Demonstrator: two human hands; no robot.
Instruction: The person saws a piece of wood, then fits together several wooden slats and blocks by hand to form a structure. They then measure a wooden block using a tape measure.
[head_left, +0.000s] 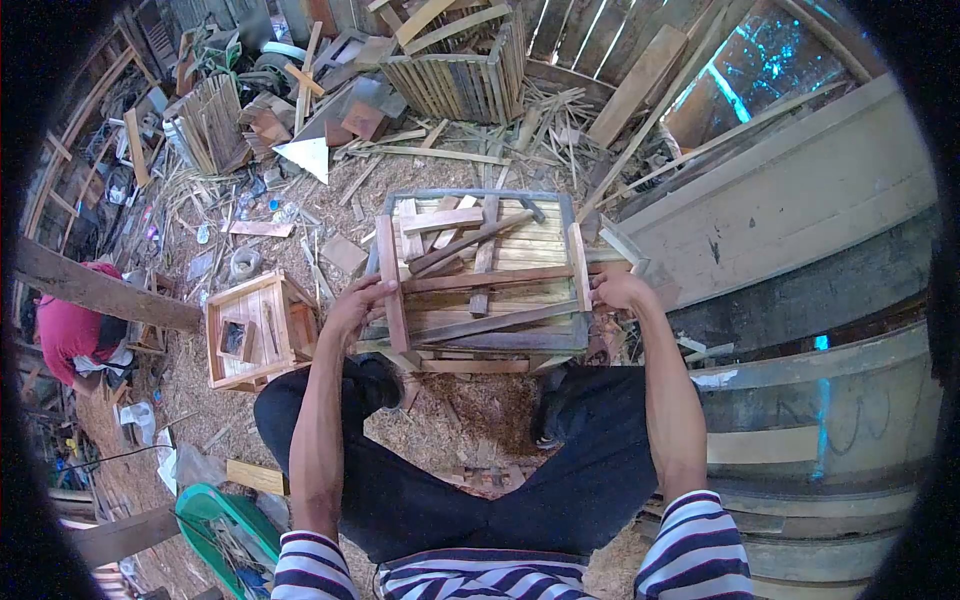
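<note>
Between my two hands is an H-shaped wooden frame (487,280), two short boards joined by a long crossbar. My left hand (355,305) grips its left board, fingers against the outer side. On the opposite side, my right hand (618,290) holds the right board, with the fingertips partly hidden. Beneath the frame stands a low slatted wooden bench (540,240) with a grey rim. Several loose wood strips lie on the slats, among them a dark stick (470,243) and a pale block (443,220).
A small wooden stool frame (262,330) stands at my left. Farther left a person in a red shirt (75,335) bends down. Long planks (770,200) lean on the right. A slatted crate (455,85) and scrap wood lie ahead; a green plastic chair (225,530) is near my left.
</note>
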